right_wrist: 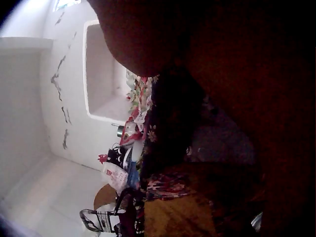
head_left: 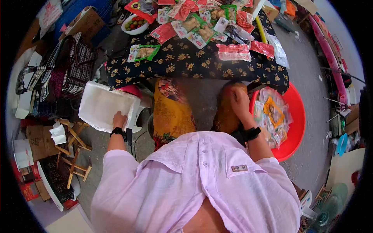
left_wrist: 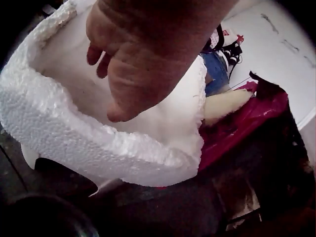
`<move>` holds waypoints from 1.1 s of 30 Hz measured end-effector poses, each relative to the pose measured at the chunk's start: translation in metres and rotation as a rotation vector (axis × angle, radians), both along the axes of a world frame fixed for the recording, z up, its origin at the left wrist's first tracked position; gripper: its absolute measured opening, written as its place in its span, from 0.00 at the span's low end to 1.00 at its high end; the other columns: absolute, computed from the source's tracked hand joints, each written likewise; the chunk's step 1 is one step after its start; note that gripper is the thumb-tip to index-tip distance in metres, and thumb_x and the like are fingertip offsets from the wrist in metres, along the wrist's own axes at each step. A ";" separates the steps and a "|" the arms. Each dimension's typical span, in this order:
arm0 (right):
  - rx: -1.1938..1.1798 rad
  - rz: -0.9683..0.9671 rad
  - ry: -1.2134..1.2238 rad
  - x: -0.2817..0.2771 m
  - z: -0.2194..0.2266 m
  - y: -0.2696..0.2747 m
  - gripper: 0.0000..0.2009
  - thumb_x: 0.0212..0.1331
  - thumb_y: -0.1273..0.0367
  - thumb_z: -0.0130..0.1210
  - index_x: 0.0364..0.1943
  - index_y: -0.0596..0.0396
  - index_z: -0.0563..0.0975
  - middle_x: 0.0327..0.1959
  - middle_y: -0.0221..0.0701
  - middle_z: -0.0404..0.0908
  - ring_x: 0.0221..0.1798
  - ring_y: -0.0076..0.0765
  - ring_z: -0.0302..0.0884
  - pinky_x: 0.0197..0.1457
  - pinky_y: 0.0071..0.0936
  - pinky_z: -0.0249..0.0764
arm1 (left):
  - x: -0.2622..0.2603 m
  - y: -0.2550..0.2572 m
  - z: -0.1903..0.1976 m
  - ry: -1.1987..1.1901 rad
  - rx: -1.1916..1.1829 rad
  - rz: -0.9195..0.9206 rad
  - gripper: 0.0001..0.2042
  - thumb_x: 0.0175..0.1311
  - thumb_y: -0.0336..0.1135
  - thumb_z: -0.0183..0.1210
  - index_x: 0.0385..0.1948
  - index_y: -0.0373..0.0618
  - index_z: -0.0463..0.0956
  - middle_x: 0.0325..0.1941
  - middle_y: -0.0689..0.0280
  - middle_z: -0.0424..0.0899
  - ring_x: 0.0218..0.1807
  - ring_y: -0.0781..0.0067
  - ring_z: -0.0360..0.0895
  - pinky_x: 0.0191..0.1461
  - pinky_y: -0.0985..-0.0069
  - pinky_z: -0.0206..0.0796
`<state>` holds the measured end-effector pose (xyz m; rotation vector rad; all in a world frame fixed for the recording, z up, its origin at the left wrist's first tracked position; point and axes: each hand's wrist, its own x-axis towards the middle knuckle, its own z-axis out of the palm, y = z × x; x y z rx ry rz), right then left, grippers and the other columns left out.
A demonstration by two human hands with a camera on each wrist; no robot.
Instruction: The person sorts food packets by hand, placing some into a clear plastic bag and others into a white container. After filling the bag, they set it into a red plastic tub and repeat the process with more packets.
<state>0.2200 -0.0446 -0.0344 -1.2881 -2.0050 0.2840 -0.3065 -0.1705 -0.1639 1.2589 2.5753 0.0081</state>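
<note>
My left hand (head_left: 119, 119) reaches over a white foam box (head_left: 97, 103) beside my left knee. Up close in the left wrist view, the hand (left_wrist: 143, 59) hangs inside the rough, broken rim of the box (left_wrist: 98, 143), thumb and fingertips pointing down with nothing visible between them. The box interior looks bare and white. My right hand (head_left: 239, 101) rests at my right knee, loosely curled and holding nothing that shows. In the right wrist view that hand (right_wrist: 148, 39) is a dark shape, its fingers hidden. Right of it stands a red basin (head_left: 297, 124) with clear packets (head_left: 278, 110) in it.
Ahead is a table with a dark flowered cloth (head_left: 175, 66), strewn with red packs (head_left: 234, 52) and green-edged food packets (head_left: 143, 53). A white bowl (head_left: 135, 25) of small round fruit stands there. Left are a checked bag (head_left: 79, 58) and a wooden folding stool (head_left: 74, 155).
</note>
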 end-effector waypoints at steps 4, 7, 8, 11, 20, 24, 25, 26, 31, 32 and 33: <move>-0.018 -0.031 -0.024 -0.001 -0.002 0.001 0.06 0.45 0.72 0.49 0.29 0.56 0.71 0.29 0.40 0.72 0.34 0.48 0.69 0.35 0.35 0.65 | -0.056 -0.010 -0.068 0.018 -0.074 -0.210 0.12 0.44 0.34 0.48 0.29 0.37 0.70 0.33 0.46 0.73 0.38 0.48 0.70 0.41 0.61 0.62; 0.031 -0.028 0.000 0.001 -0.007 0.004 0.06 0.45 0.71 0.48 0.29 0.55 0.71 0.29 0.40 0.72 0.34 0.48 0.69 0.36 0.35 0.65 | -0.002 -0.003 -0.009 0.039 -0.021 0.063 0.11 0.45 0.33 0.46 0.28 0.36 0.70 0.32 0.46 0.73 0.38 0.47 0.70 0.40 0.61 0.62; 0.057 -0.027 0.002 0.004 -0.011 0.006 0.06 0.45 0.71 0.48 0.30 0.56 0.71 0.28 0.40 0.72 0.34 0.48 0.69 0.36 0.35 0.65 | 0.007 -0.002 0.001 0.075 0.018 0.006 0.11 0.46 0.33 0.46 0.28 0.37 0.70 0.32 0.46 0.73 0.38 0.47 0.70 0.40 0.61 0.63; 0.011 -0.013 0.003 -0.002 -0.007 0.005 0.06 0.45 0.77 0.48 0.29 0.59 0.70 0.28 0.39 0.72 0.34 0.42 0.70 0.37 0.28 0.65 | -0.005 -0.006 -0.019 0.064 0.004 -0.021 0.10 0.45 0.32 0.46 0.27 0.37 0.70 0.30 0.48 0.74 0.37 0.47 0.70 0.40 0.62 0.63; -0.018 -0.013 0.020 -0.002 -0.014 0.011 0.06 0.44 0.75 0.48 0.29 0.58 0.71 0.29 0.41 0.72 0.36 0.45 0.69 0.39 0.31 0.65 | -0.026 -0.003 -0.025 0.022 0.261 0.068 0.09 0.49 0.35 0.44 0.25 0.40 0.70 0.30 0.50 0.74 0.35 0.48 0.69 0.39 0.62 0.61; 0.001 0.003 0.043 0.000 -0.022 0.015 0.06 0.44 0.74 0.48 0.29 0.58 0.71 0.29 0.40 0.72 0.35 0.45 0.69 0.38 0.31 0.65 | -0.013 0.002 0.022 -0.001 0.422 0.148 0.10 0.47 0.36 0.46 0.25 0.39 0.70 0.29 0.51 0.73 0.34 0.48 0.69 0.38 0.62 0.61; 0.015 0.024 0.051 0.000 -0.025 0.016 0.06 0.45 0.74 0.48 0.29 0.57 0.71 0.29 0.40 0.72 0.35 0.45 0.69 0.38 0.31 0.65 | -0.016 -0.001 0.023 -0.008 0.485 0.161 0.10 0.46 0.36 0.47 0.24 0.39 0.70 0.28 0.51 0.73 0.33 0.49 0.69 0.38 0.63 0.61; 0.031 0.042 0.059 0.002 -0.025 0.017 0.06 0.45 0.74 0.48 0.29 0.57 0.71 0.30 0.40 0.72 0.35 0.45 0.69 0.38 0.30 0.65 | -0.021 -0.004 0.024 -0.016 0.550 0.171 0.10 0.46 0.36 0.47 0.24 0.39 0.70 0.28 0.52 0.73 0.32 0.51 0.70 0.37 0.64 0.61; 0.000 0.015 0.043 -0.007 -0.006 0.008 0.05 0.45 0.74 0.47 0.28 0.57 0.71 0.28 0.39 0.73 0.34 0.45 0.69 0.37 0.31 0.65 | -0.009 -0.010 0.063 -0.110 0.954 0.371 0.09 0.44 0.33 0.51 0.24 0.35 0.67 0.28 0.59 0.70 0.31 0.66 0.66 0.38 0.74 0.58; 0.025 0.020 0.038 -0.006 -0.005 0.009 0.05 0.45 0.74 0.47 0.28 0.57 0.71 0.27 0.39 0.73 0.33 0.45 0.69 0.37 0.31 0.65 | -0.021 -0.013 0.063 -0.152 0.946 0.401 0.10 0.45 0.32 0.50 0.27 0.36 0.67 0.29 0.61 0.69 0.31 0.67 0.66 0.39 0.75 0.58; 0.030 0.030 0.058 -0.002 -0.012 0.011 0.05 0.45 0.74 0.48 0.28 0.57 0.71 0.25 0.39 0.72 0.31 0.42 0.69 0.34 0.29 0.65 | 0.004 -0.009 0.099 -0.062 0.988 0.382 0.11 0.45 0.32 0.51 0.29 0.36 0.67 0.28 0.61 0.69 0.31 0.68 0.66 0.39 0.75 0.58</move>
